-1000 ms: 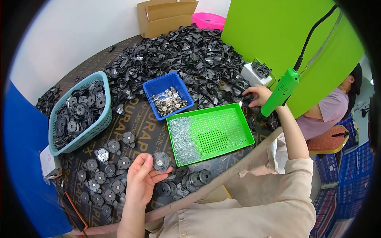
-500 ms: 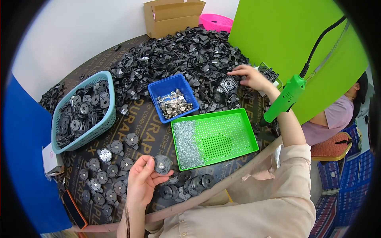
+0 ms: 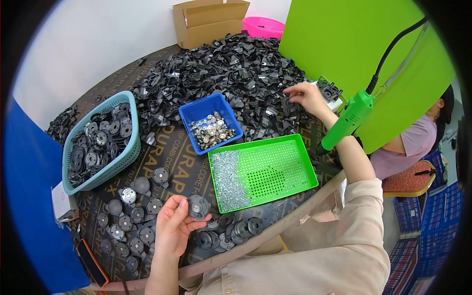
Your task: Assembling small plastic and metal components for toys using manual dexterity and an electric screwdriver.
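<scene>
My left hand [image 3: 173,221], near the table's front edge, pinches a round dark grey disc [image 3: 198,207] with a bright metal centre between thumb and fingers. Farther off on the right, my right hand [image 3: 310,100] has its fingers bent around a dark plastic part [image 3: 291,104], blurred by motion, at the edge of a heap of black plastic parts [image 3: 231,64]. Between the hands lies a green perforated tray [image 3: 297,174] with small silver screws [image 3: 227,179] along its left side. A blue box [image 3: 200,109] of shiny metal pieces [image 3: 212,132] stands behind it. Similar discs [image 3: 146,235] lie left of my left hand.
A teal basket [image 3: 118,167] full of discs stands on the left. A green electric screwdriver [image 3: 349,120] hangs above my right forearm. A phone [image 3: 92,262] lies front left, with a cardboard box [image 3: 211,29] and pink basket [image 3: 264,29] behind. Another person [image 3: 410,142] sits beyond the green panel [image 3: 334,44].
The light-coloured frame-like part by my right hand no longer shows; a dark part is now under its fingers. My left hand still holds the disc, slightly tilted. The whole view has shifted a little.
</scene>
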A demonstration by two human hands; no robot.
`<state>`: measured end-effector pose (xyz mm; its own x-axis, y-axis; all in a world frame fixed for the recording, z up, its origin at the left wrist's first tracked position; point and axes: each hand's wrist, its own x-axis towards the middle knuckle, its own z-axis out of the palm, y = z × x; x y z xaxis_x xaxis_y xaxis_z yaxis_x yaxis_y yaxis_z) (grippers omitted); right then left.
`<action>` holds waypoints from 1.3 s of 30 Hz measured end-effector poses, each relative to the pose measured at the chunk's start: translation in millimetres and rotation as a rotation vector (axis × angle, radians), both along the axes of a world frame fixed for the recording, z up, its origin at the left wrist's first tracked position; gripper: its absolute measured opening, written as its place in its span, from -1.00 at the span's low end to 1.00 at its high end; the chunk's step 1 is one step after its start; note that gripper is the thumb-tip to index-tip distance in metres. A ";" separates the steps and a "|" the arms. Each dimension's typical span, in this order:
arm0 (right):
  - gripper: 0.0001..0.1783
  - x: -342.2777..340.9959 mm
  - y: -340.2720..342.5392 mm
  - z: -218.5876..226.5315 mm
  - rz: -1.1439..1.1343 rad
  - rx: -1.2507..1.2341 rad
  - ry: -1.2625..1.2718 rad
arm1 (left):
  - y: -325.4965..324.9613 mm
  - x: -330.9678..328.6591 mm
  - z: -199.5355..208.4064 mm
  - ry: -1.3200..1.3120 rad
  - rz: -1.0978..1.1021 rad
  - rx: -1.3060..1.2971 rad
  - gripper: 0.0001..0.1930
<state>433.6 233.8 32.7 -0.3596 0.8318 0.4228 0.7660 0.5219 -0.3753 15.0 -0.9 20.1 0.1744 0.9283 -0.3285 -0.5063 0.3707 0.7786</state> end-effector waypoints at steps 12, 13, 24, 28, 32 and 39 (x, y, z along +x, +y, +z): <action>-0.78 125.6 23.4 11.9 -0.972 0.469 -0.484 | 0.5 0.4 -2.1 -0.001 -0.013 0.005 -0.83; -0.76 134.1 18.8 8.7 -0.885 0.610 -0.425 | 0.7 1.0 -1.5 0.004 0.001 0.003 -0.83; 0.43 112.2 -166.6 42.3 -0.538 -0.702 -0.597 | -4.1 2.9 1.6 -0.046 0.011 0.013 -0.83; 0.50 112.3 -173.4 18.5 -0.646 -0.623 -0.615 | -4.8 3.8 0.8 -0.036 0.000 0.015 -0.83; 0.39 110.6 -159.9 16.7 -0.586 -0.589 -0.654 | -5.7 4.4 -1.7 -0.014 -0.019 0.016 -0.84; -0.04 87.7 -144.8 13.5 -0.577 -0.576 -0.599 | -5.6 3.7 0.3 0.005 -0.006 0.029 -0.83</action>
